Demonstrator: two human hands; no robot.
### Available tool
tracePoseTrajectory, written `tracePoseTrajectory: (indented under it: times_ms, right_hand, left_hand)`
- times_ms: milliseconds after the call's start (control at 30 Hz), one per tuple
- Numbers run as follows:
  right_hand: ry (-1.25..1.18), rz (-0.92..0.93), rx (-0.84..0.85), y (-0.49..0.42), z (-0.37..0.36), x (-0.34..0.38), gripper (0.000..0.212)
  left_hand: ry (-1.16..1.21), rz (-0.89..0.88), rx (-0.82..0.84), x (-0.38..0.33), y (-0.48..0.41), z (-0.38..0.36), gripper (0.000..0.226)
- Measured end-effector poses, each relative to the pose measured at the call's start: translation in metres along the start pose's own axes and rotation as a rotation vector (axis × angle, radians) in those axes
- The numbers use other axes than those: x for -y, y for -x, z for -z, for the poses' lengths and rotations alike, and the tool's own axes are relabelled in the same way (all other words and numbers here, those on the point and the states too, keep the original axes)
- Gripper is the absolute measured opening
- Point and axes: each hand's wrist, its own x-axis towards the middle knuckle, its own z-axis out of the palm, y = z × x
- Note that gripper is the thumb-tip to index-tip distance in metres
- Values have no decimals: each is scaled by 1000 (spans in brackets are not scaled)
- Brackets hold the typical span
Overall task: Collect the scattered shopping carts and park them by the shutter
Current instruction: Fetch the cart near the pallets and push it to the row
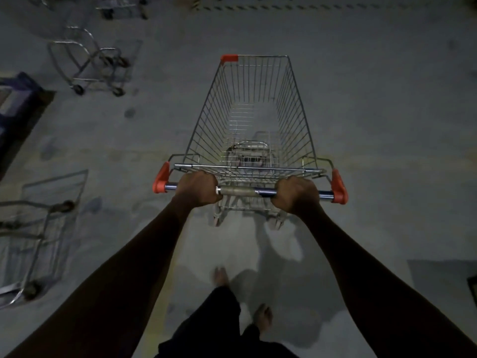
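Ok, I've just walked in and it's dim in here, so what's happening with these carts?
A person stands behind an empty wire shopping cart, left hand and right hand both gripping its handle bar. The cart points ahead over the concrete floor. Other carts stand scattered on the left: one nearby, one farther off, another at the top edge. No shutter is in view.
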Motion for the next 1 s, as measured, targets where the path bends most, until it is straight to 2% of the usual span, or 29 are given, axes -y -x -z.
tracePoseTrajectory:
  times_ms: [100,167,300,400,467,500,667,767,1000]
  right_hand:
    - [26,-17,106,-34,-35,-48,29]
    - [73,-32,234,-56,-57,-76,36]
    - [102,-220,440,-116,-91,-126,44]
    - [122,-278,496,-158,-112,-163,33]
    - [171,-249,477,-173,-132,-188,26]
    - [188,-234,416,-178,-144,-202,26]
    - [269,-226,209,-218,-198,-278,38]
    - [276,-194,115,-250,-227,-330,37]
    - [269,-219,142,-328,-289,-470,25]
  left_hand:
    - [16,-28,-28,1,-66,17,39]
    - [14,-52,-39,3,-111,30,39]
    - [23,-90,-68,12,-202,61,41]
    - [-13,-138,-43,19,-268,79,50]
    - [-48,-173,-24,20,-311,91,45]
    - [-58,-191,-25,20,-332,97,42]
    - [-59,-218,-44,15,-440,127,40]
    - [-51,-226,-50,6,-507,147,35]
    - [-39,-199,-75,-30,-671,198,36]
